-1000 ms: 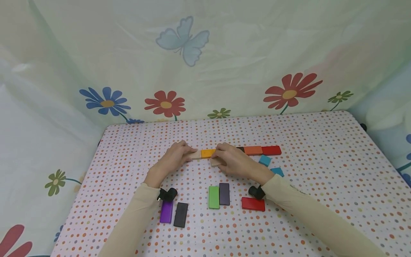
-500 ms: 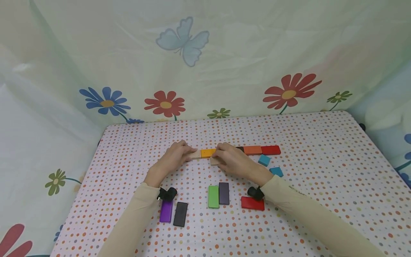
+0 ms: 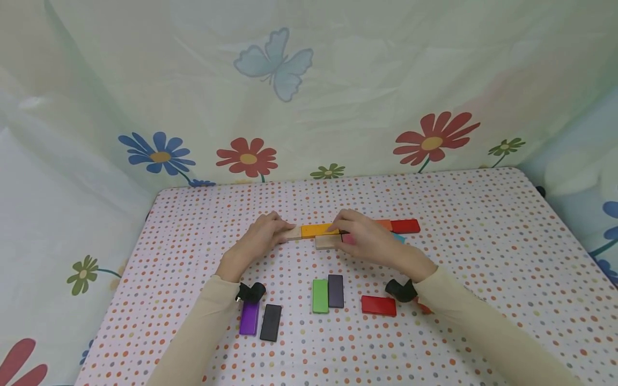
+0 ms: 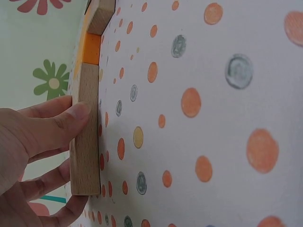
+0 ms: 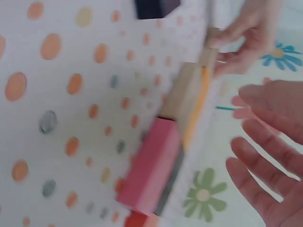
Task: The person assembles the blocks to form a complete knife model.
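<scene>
My left hand (image 3: 263,236) pinches a plain wooden block (image 4: 87,142) at the left end of a row, thumb along its near side and fingers behind and at its end. A yellow block (image 3: 314,230) continues that row, then a black block (image 5: 170,182), an orange block (image 3: 384,225) and a red block (image 3: 405,226). In front of the row lie a second wooden block (image 3: 327,242) and a pink block (image 5: 151,163), end to end. My right hand (image 3: 367,238) is over these blocks in the head view; its fingers are spread and hold nothing in the right wrist view.
Nearer on the dotted tabletop lie a green block (image 3: 320,296), a dark purple block (image 3: 336,291), a red block (image 3: 379,305), a purple block (image 3: 249,320) and a black block (image 3: 270,323). A blue piece (image 3: 399,237) shows partly behind the right hand.
My right hand has let go of the second wooden block and shifted right, baring that block and part of the pink one. My left hand keeps its hold in place.
</scene>
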Motion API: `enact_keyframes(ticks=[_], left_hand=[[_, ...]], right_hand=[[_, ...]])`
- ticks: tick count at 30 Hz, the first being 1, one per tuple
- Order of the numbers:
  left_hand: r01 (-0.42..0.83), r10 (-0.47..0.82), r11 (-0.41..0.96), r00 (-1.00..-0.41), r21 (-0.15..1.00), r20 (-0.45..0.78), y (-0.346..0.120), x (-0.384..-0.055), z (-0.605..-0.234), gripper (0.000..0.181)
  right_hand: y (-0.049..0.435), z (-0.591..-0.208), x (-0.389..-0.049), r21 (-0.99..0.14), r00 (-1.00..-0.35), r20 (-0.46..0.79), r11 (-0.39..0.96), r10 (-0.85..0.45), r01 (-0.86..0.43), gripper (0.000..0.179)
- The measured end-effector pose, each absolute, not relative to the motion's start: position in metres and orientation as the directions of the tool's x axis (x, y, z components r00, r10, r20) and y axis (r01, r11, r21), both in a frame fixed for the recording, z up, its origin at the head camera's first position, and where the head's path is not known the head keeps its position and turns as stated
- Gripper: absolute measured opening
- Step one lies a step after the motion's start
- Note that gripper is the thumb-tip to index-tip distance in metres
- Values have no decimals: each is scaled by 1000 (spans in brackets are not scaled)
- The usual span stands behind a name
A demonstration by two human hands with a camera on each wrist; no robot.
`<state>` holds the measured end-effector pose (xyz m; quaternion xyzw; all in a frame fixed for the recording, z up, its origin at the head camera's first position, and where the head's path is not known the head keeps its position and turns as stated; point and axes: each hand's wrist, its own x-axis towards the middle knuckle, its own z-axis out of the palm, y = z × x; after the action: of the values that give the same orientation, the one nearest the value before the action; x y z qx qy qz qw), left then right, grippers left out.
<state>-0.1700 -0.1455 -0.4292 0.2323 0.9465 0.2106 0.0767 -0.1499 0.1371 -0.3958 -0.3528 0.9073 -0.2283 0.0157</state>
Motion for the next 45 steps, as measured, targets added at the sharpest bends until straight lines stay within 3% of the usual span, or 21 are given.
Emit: enact_keyframes(ticks=[7, 14, 21, 34, 40, 45], left_hand=[[392, 463, 807, -884, 442, -61, -146, -169, -429, 37], [419, 481, 798, -876, 434, -38, -148, -168, -430, 36], [426, 486, 789, -873, 442, -27, -147, -168, -432, 36], [389, 458, 806, -887, 446, -55, -145, -166, -428, 36], [383, 452, 807, -890, 448, -53, -146, -168, -429, 36], [394, 460, 801, -887, 452, -42, -146, -168, -429, 36]], right_hand=[[158, -385, -121, -428, -713, 20, 638, -701, -640, 33], [178, -398, -88, -446, -655, -117, 629, -746, -637, 38], [194, -410, -67, -475, -698, -230, 704, -678, -528, 44], [196, -417, -62, -465, -706, -182, 692, -685, -551, 38], [194, -414, -73, -526, -675, -207, 662, -708, -534, 36], [189, -413, -91, -512, -689, -166, 659, -705, -551, 36]])
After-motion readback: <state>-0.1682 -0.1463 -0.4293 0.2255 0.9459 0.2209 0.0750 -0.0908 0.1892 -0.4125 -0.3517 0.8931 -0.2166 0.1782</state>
